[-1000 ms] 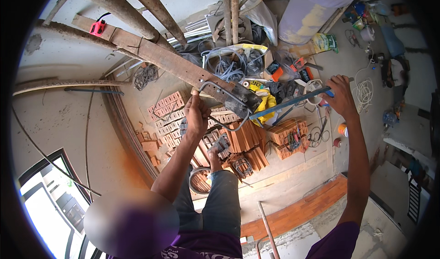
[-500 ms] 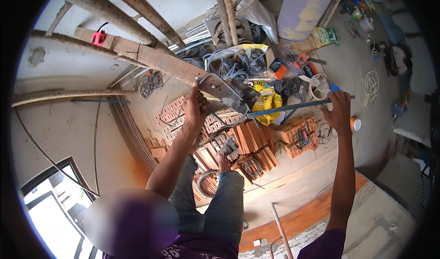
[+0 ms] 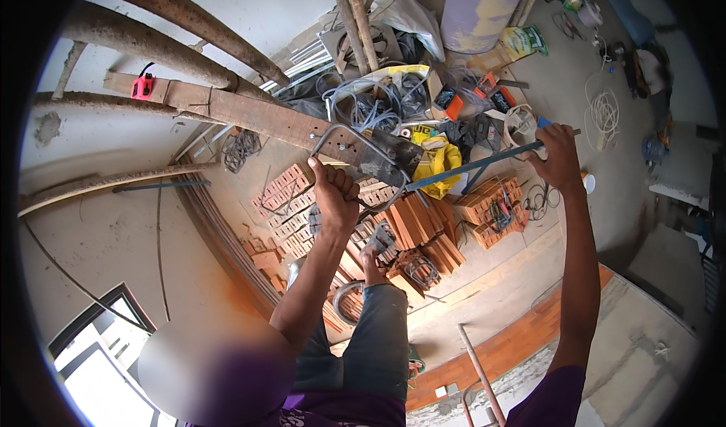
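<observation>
My left hand [image 3: 334,200] is closed with its thumb raised, gripping a grey metal rod [image 3: 352,130] bent into a loop. The loop lies across a black metal plate [image 3: 397,155] at the end of a long wooden plank [image 3: 242,117]. My right hand [image 3: 558,158], its fingers wrapped round, holds a long blue metal bar [image 3: 476,167] near its right end. The bar slants down leftward to meet the rod by the plate's near corner. How bar and rod fit together there is too small to tell.
Below lie stacked bricks [image 3: 291,185] and reddish-brown slabs [image 3: 416,223]. Behind the plate sit a yellow bag [image 3: 446,173] and coiled clear tubing [image 3: 370,109]. A pink-red object [image 3: 142,86] rests on the plank near rusty poles [image 3: 144,45]. A purple drum [image 3: 480,11] stands far right.
The bar's right end has swung away from me with my right hand. My left hand has come lower, off the bolt on the plank, bringing the rod's bent side with it. The view has shifted slightly.
</observation>
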Demonstrator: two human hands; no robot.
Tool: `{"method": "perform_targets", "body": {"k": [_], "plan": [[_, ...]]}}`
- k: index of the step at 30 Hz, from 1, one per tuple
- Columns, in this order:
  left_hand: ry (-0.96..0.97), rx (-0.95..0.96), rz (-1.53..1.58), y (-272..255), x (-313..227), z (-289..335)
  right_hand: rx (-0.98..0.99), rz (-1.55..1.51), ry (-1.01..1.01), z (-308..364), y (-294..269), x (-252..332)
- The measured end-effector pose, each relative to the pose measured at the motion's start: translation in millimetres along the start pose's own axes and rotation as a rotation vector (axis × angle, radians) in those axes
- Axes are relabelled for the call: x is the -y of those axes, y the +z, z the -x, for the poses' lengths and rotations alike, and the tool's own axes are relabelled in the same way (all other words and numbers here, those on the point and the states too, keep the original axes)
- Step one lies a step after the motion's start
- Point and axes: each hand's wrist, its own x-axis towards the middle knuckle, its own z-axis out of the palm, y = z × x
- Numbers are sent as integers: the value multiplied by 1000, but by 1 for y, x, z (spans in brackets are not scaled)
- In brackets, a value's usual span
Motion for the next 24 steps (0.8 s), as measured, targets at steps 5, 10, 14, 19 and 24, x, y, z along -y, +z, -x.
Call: {"method": "perform_targets", "body": {"k": [5, 10, 14, 19, 24], "plan": [[21, 10, -41, -2, -3, -1, 9, -22, -46, -14, -13, -1], [14, -51, -16, 1, -3, 0, 63, -35, -2, 8, -8, -2], [47, -34, -27, 1, -1, 0, -5, -15, 13, 17, -6, 4], [33, -36, -12, -1, 1, -1, -19, -5, 41, 21, -5, 6], [37, -44, 26, 0, -2, 1, -25, -3, 29, 18, -10, 10]]}}
